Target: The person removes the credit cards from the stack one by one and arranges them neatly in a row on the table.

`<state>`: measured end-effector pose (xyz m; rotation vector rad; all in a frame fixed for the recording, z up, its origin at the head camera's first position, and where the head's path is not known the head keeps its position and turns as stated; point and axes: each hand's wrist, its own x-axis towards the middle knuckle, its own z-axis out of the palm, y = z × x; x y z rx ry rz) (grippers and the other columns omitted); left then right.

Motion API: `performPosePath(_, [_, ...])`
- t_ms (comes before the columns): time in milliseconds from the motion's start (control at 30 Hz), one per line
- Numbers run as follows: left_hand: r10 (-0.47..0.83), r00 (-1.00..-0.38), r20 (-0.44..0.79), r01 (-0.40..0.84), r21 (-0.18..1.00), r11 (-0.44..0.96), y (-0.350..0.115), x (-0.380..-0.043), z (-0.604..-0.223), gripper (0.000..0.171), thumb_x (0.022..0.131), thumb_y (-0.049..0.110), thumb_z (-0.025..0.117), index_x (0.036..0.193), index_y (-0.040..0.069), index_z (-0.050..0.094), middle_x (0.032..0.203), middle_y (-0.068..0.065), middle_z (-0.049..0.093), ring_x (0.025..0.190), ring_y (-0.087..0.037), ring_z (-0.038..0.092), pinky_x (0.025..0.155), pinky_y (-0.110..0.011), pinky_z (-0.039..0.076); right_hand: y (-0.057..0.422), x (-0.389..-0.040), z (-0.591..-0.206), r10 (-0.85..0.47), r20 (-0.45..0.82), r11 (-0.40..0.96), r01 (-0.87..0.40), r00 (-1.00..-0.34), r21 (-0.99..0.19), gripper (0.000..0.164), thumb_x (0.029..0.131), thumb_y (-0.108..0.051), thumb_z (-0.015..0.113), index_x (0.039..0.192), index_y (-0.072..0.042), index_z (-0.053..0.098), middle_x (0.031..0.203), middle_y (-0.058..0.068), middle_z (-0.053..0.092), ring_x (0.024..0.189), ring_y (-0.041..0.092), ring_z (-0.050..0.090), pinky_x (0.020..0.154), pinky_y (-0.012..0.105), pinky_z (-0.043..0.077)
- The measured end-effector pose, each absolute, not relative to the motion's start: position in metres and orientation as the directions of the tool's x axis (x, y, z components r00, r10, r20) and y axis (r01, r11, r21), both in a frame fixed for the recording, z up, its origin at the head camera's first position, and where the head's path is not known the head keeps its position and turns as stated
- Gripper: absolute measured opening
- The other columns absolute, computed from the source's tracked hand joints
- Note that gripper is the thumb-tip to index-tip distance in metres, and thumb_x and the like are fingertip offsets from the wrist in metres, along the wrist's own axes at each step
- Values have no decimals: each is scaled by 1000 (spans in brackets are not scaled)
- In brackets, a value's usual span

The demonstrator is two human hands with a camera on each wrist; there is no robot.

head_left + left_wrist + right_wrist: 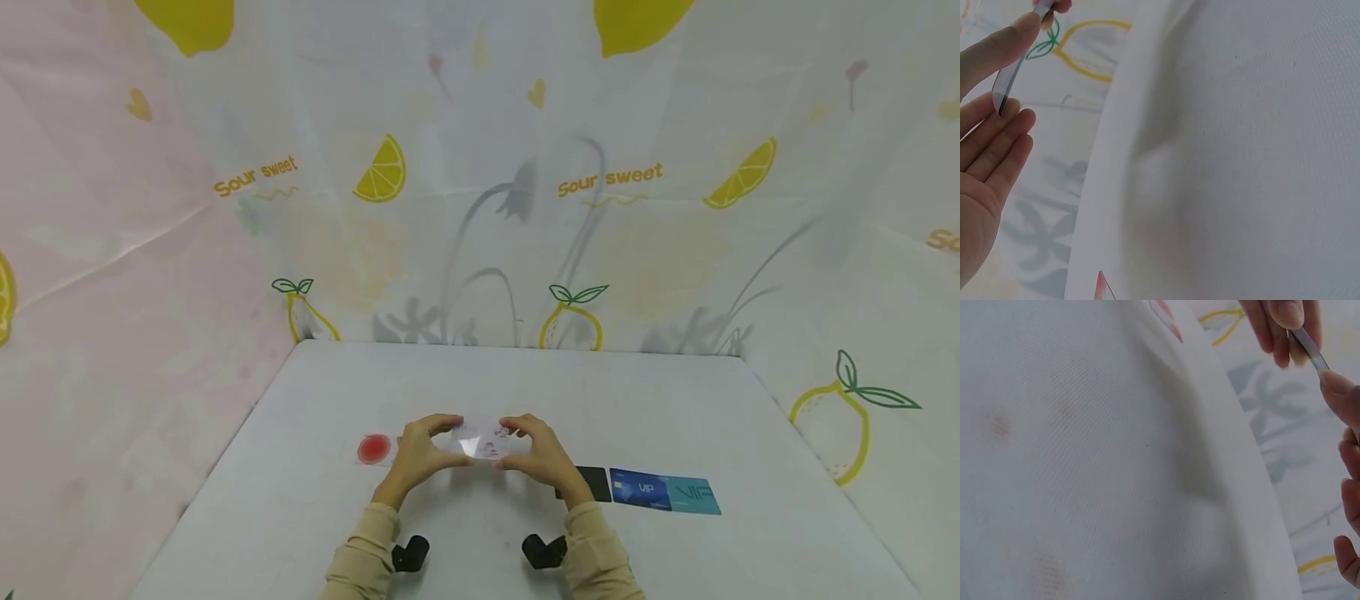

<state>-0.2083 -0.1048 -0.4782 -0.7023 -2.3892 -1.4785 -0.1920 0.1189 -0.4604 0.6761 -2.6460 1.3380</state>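
A pale, glossy card (480, 442) with small printed figures is held up above the table, between both hands. My left hand (420, 457) pinches its left end, thumb at the lower edge and a finger at the upper edge. At the opposite end my right hand (546, 457) grips the card the same way. In the left wrist view the card (1007, 84) appears almost edge-on between thumb and fingers. The right wrist view shows the thin card (1311, 350) spanning from hand to hand.
On the white table (480, 379), a card with a red disc (373, 449) lies beside the left hand, partly covered. Right of the right wrist lie a dark card (596, 484), a blue VIP card (639, 489) and a teal card (693, 495). Lemon-print cloth (465, 250) surrounds the table.
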Motion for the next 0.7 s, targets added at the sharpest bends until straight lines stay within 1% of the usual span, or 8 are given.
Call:
performPosePath(167, [268, -855, 444, 516, 779, 356, -103, -207, -478, 57, 58, 14, 90, 106, -6, 66, 105, -15, 68, 97, -30, 65, 84, -44, 51, 121, -191, -462, -338, 280, 522, -427, -898, -738, 55, 68, -12, 82, 116, 5, 60, 104, 14, 61, 94, 35, 54, 79, 52, 46])
performPosePath(300, [270, -852, 449, 521, 778, 351, -101, -206, -481, 57, 57, 12, 89, 106, -8, 66, 104, -16, 68, 96, -31, 65, 83, -44, 52, 123, -191, -465, -337, 280, 536, -428, -899, -728, 55, 68, -13, 83, 115, 5, 61, 102, 12, 61, 93, 32, 54, 79, 45, 46])
performPosePath(400, [272, -852, 447, 521, 777, 355, -100, -206, -484, 57, 57, 11, 89, 106, -8, 66, 103, -16, 69, 95, -31, 65, 83, -44, 52, 124, -191, -467, -343, 286, 538, -437, -895, -721, 55, 67, -13, 83, 115, 5, 61, 100, 12, 62, 92, 31, 54, 78, 43, 46])
performPosePath(600, [272, -855, 443, 517, 776, 362, -97, -204, -486, 56, 58, 11, 89, 105, -8, 66, 104, -16, 69, 96, -31, 65, 84, -46, 51, 125, -190, -470, -352, 305, 533, -458, -885, -712, 55, 67, -11, 83, 113, 7, 61, 98, 13, 62, 89, 32, 54, 77, 47, 47])
performPosePath(700, [270, -859, 435, 510, 780, 364, -96, -203, -486, 56, 58, 11, 89, 105, -7, 66, 104, -16, 68, 96, -32, 65, 84, -47, 50, 124, -189, -470, -342, 289, 532, -438, -894, -725, 55, 67, -10, 83, 114, 7, 61, 99, 14, 62, 90, 32, 55, 78, 49, 47])
